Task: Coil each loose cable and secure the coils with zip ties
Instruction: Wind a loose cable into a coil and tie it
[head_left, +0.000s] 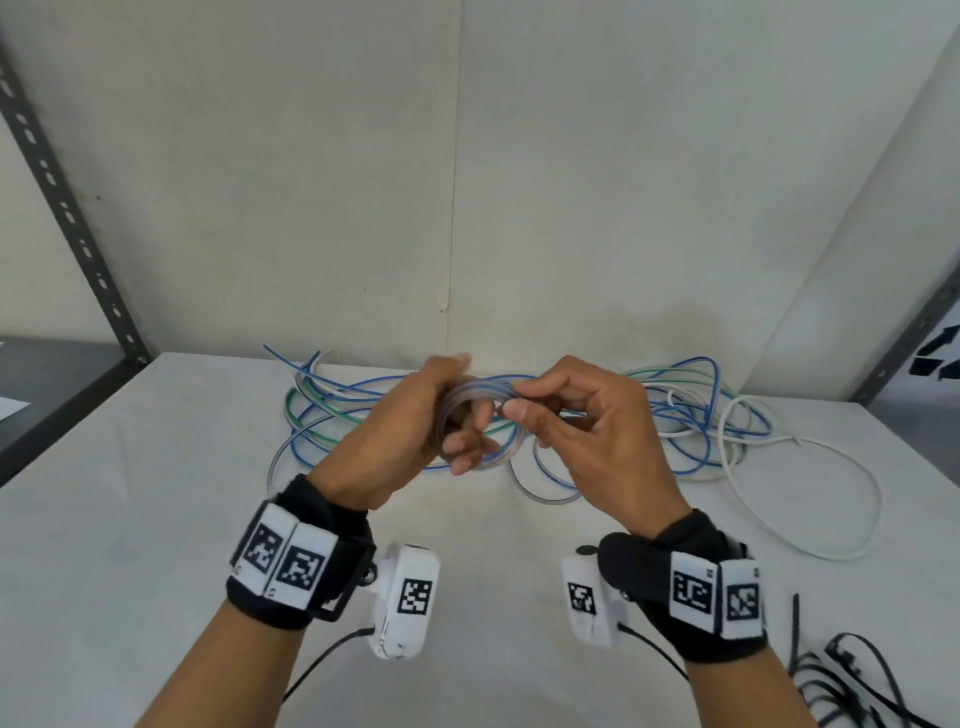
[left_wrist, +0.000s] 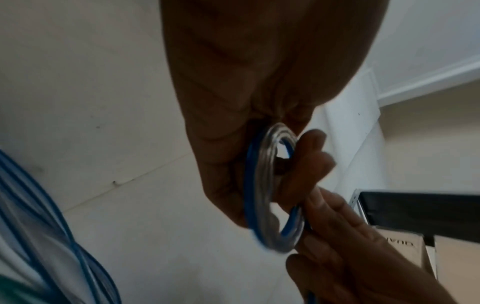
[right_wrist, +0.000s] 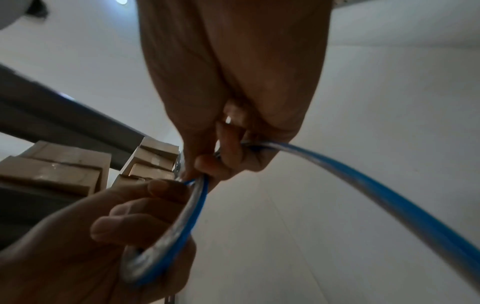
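My left hand (head_left: 441, 415) grips a small coil (head_left: 475, 397) of clear cable with a blue core, held above the white table. In the left wrist view the coil (left_wrist: 262, 185) shows as several tight turns between thumb and fingers. My right hand (head_left: 540, 410) pinches the same cable beside the coil. The right wrist view shows the cable's free length (right_wrist: 363, 181) trailing off to the right from my right hand (right_wrist: 221, 156). Behind my hands lies a loose tangle of blue, green and white cables (head_left: 696, 415). Black zip ties (head_left: 841, 675) lie at the table's near right.
The white table (head_left: 130, 519) ends at a pale wall (head_left: 467, 182). Dark metal shelf posts (head_left: 67, 208) stand at the left and far right. A white cable loop (head_left: 852, 509) spreads over the right side. Cardboard boxes (right_wrist: 64, 168) show in the right wrist view.
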